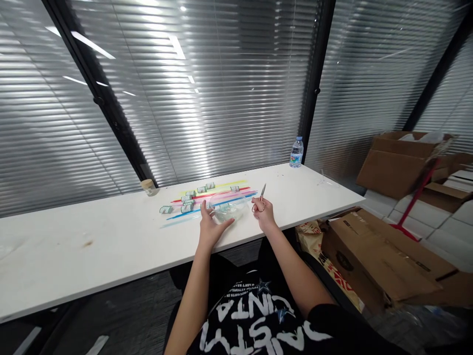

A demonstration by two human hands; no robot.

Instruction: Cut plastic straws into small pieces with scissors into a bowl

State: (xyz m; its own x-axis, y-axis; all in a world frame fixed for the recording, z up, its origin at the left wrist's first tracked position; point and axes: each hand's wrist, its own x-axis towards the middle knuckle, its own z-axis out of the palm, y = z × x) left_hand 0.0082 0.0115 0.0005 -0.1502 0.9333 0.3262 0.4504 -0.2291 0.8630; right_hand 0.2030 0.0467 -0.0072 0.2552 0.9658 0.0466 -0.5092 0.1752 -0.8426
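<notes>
A clear plastic bowl (229, 209) sits on the white tabletop (111, 236), cupped by the left hand (210, 228); the right hand (263, 213) closes around small scissors (260, 198). A nudge could scatter coloured straws (214, 196) behind.

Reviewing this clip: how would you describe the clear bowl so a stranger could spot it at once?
Start at the long white table under the blinds and go to its near edge, where the two hands meet. The clear bowl sits between the left hand, which touches it, and the right hand holding small scissors. Unlike the coloured straws behind it, it is round and see-through.
</notes>
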